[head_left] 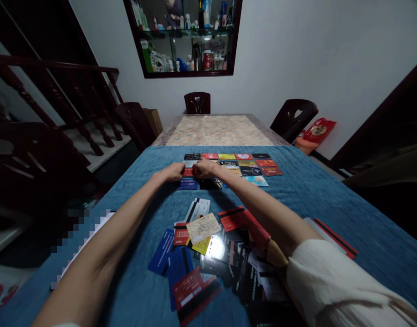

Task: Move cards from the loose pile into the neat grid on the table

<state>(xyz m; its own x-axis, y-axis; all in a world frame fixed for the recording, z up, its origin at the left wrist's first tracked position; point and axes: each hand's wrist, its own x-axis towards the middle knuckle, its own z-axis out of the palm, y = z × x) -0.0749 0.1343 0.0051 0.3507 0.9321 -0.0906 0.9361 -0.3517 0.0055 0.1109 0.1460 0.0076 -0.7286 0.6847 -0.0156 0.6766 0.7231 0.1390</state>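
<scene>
Lying beyond a loose pile of cards [203,227], a red card [188,172] was flanked by the left hand [173,171] and right hand [205,168].
Its opposite ends were touched, probably so that it could be kept straight; whether either grip was pinched shut could not be told. Around it, neat card rows [252,171] were set on a blue cloth [313,190] over the worktop [211,129]. Farther back, a chair [197,108] and a glass-shelved cabinet [189,75] were seen.

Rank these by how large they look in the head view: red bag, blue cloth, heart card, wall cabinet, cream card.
1. Blue cloth
2. Wall cabinet
3. Cream card and red bag: too alike to rank, the card being nearer the camera
4. Heart card
</scene>
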